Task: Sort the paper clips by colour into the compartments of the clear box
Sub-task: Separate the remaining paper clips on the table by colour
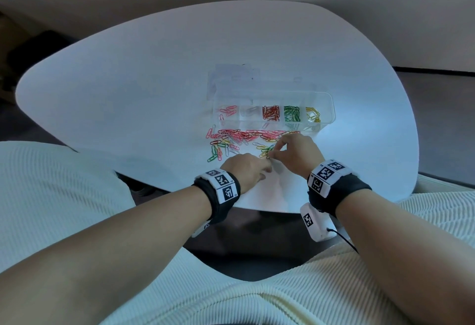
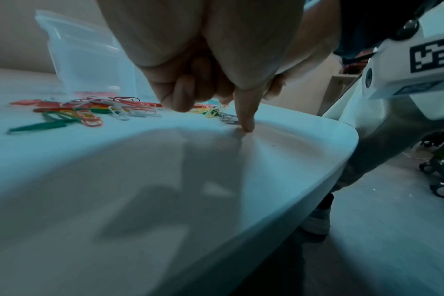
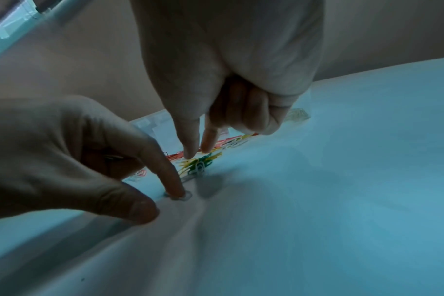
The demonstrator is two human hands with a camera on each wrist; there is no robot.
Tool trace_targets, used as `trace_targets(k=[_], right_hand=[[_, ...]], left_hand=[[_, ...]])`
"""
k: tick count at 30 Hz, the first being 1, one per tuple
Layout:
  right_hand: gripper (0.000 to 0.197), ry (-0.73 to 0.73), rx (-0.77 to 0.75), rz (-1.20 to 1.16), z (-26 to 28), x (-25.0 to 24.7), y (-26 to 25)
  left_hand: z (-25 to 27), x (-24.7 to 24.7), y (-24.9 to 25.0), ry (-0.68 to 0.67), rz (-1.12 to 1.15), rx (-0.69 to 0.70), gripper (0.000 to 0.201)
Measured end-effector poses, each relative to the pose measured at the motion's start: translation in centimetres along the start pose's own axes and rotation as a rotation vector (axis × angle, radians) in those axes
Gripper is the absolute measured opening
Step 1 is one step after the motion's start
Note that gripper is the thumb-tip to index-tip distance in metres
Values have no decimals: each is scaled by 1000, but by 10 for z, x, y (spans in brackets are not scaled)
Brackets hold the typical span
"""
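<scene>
The clear box [image 1: 326, 109] stands open on the white table [image 1: 128, 88]; its compartments hold, left to right, pink, white, red, green and yellow clips. A mixed pile of loose clips [image 1: 241, 136] lies in front of it. My left hand [image 1: 266, 170] presses its straight index finger [image 2: 244, 120] down on a white clip [image 3: 188, 195] on the table, the other fingers curled. My right hand [image 1: 274, 154] hovers just above a small cluster of green, yellow and white clips [image 3: 199, 163]. Its thumb and index fingertips [image 3: 190, 154] point down, a little apart, with nothing visibly between them.
The box's clear lid [image 1: 232, 78] lies folded back behind it. The table's near edge [image 1: 257, 210] runs just under my wrists, with a dark floor below. Pale ribbed cushions [image 1: 51, 196] sit at both sides of my arms.
</scene>
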State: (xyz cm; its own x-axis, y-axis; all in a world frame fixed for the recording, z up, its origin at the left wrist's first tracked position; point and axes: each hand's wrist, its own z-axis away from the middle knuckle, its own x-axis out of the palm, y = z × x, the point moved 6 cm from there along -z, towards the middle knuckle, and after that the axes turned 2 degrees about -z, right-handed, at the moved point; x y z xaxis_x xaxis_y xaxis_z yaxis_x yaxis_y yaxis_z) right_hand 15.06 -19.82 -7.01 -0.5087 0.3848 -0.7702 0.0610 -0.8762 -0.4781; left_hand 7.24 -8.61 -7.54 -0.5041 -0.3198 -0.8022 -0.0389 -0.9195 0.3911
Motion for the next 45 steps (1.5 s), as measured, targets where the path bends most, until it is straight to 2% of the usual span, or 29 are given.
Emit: trace_targets(k=[4,9,12,14,18,20,22,24,26,30,36,39,43,45], right_hand=[[18,-8,-13,110,2,0,-4],[16,-28,24,170,5,1,-4],[16,-50,44,159,7,0,-2],[17,-64,60,70,5,-2,0],[21,-104,163,-493,4,-12,2],[23,-173,235,-742,8,-12,0],[25,-283,267,-911,13,-8,-3],[21,-374,271,-1043,16,-5,-9],[18,-420,259,-1163,18,-8,-19],[16,-430,227,-1330,19,-18,-40],[23,-373,222,-1385,4,-16,-60],[23,-288,248,-1407,-3,-13,-68],[20,-179,256,-1396,-10,-17,-75],[16,-140,272,-1429,-12,-20,-77]], left_hand=[[1,-4,1,28,-94,1,22],[4,-5,1,7,-193,-24,23],[5,-5,0,-30,-211,-48,23],[9,-9,-4,-14,-163,-86,21],[12,-31,-16,105,233,-148,20],[12,-44,-21,136,461,-184,23],[15,-50,-24,86,750,-236,16],[18,-54,-26,94,1163,-286,23],[19,-60,-28,124,1363,-303,28],[16,-77,-25,223,1464,-277,35],[6,-94,-26,279,1577,-222,33],[5,-102,-34,299,1696,-242,23],[-1,-106,-47,312,1842,-239,23],[-4,-103,-55,323,1844,-296,22]])
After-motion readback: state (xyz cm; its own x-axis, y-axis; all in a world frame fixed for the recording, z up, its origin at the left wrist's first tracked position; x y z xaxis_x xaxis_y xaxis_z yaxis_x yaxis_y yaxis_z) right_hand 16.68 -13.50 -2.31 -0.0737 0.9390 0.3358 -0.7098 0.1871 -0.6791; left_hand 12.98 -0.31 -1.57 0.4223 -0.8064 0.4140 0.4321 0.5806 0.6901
